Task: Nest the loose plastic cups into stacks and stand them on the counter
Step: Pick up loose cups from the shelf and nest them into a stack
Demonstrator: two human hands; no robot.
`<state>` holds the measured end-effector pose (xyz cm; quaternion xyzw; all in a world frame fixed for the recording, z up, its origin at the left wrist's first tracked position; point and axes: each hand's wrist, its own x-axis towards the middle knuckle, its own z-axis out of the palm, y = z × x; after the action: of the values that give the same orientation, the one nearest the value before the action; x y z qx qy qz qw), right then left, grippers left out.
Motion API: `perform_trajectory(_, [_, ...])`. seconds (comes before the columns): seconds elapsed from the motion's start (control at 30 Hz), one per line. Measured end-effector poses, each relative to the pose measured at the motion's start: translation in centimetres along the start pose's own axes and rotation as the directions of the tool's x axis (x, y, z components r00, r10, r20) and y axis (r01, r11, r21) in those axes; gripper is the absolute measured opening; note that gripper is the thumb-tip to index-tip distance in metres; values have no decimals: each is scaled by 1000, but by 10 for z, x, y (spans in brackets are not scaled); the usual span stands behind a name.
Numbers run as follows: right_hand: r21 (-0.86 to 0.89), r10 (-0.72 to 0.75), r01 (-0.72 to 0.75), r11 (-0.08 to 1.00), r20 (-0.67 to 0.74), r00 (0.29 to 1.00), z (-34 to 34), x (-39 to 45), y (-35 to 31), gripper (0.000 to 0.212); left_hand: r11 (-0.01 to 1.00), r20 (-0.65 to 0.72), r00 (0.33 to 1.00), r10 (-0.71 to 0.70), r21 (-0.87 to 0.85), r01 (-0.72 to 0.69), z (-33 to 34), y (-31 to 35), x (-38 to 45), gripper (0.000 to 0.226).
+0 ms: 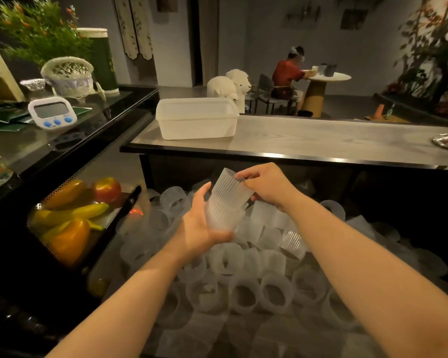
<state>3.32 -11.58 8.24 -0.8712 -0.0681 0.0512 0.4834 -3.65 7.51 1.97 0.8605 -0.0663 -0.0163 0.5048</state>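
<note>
Cradling a short stack [224, 210] of ribbed cups, the left hand [199, 228] wraps its palm and thumb round the lower end, likely to steady it while more go on. The right hand [265, 187] pinches the top cup [230, 186] at its upper end, seemingly seating it over the others. The stack's long axis tilts, the upper end leaning away and slightly left; which end is the mouth I cannot tell. It hangs above a heap of loose cups [243, 275] below the surface [321, 140], where a tub [197, 118] sits. No stack stands there yet, so the work looks barely begun.
</note>
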Motion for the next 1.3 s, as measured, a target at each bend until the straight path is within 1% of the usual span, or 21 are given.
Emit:
perform_trajectory(0.07, [0,10,-10,1000,31,999,-6,-4,1,25,1000,7,1000,21,-8,-21,2,1,-3,123])
perform_trajectory(0.13, [-2,8,-8,1000,54,999,-11,-8,-1,22,998,14,998,53,-17,-53,3,3,-8,119])
perform_trajectory(0.2, [-19,-13,14,1000,74,997,-11,-13,-5,22,996,-9,996,84,-17,-84,4,7,-12,114])
perform_trajectory(0.37, [-180,-11,41,983,166,986,4,-22,-12,27,991,-63,990,127,43,-124,-1,20,-15,108])
perform_trajectory(0.43, [-201,4,38,979,204,979,11,-20,-13,22,988,-88,986,139,73,-133,-5,18,-16,103])
perform_trajectory(0.47, [-188,17,23,982,204,979,16,-18,-13,22,988,-112,984,142,77,-133,-8,16,-17,100])
perform_trajectory(0.53, [-98,74,-61,993,133,988,24,-12,-8,35,992,-161,979,124,49,-118,-17,12,-15,96])
perform_trajectory(0.6, [-48,128,-126,991,35,991,37,-9,2,34,996,-190,978,90,-3,-92,-27,8,-14,95])
perform_trajectory(0.63, [-130,120,-118,985,10,993,44,-8,10,29,997,-193,978,77,-16,-82,-32,6,-14,94])
perform_trajectory(0.67, [-235,117,-108,966,26,993,53,-5,19,25,997,-190,980,65,-17,-70,-36,5,-15,94])
perform_trajectory(0.7, [-327,137,-107,939,69,988,63,-5,26,26,998,-183,981,57,-14,-60,-39,3,-16,94])
perform_trajectory(0.73, [-380,181,-127,916,109,978,73,-4,33,30,999,-176,983,49,-8,-51,-41,3,-17,96])
perform_trajectory(0.8, [-411,248,-168,896,148,957,91,0,44,33,1000,-169,985,29,5,-29,-41,2,-18,101])
perform_trajectory(0.83, [-434,241,-156,887,148,959,97,0,46,31,1000,-167,986,19,11,-17,-41,3,-18,104])
perform_trajectory(0.93, [-530,137,-45,847,137,981,106,6,56,21,1000,-158,987,-21,7,23,-41,1,-18,114])
perform_trajectory(1.0, [-569,93,-24,822,93,991,103,8,56,18,999,-141,989,-46,16,48,-42,-1,-18,117])
perform_trajectory(1.07, [-522,31,-18,853,17,999,93,6,51,15,997,-121,991,-64,38,70,-43,-4,-18,118])
perform_trajectory(1.1, [-462,-6,-15,887,-43,999,85,4,46,19,996,-110,991,-73,50,79,-44,-6,-19,119])
perform_trajectory(1.2, [-214,-113,60,975,-245,963,56,-11,23,29,994,-71,994,-82,64,87,-41,-6,-21,121])
perform_trajectory(1.23, [-115,-135,105,988,-288,948,47,-17,13,31,994,-62,995,-82,64,86,-39,-5,-21,121])
perform_trajectory(1.3, [108,-153,195,975,-312,938,31,-29,-8,32,994,-47,996,-74,76,77,-35,-2,-21,121])
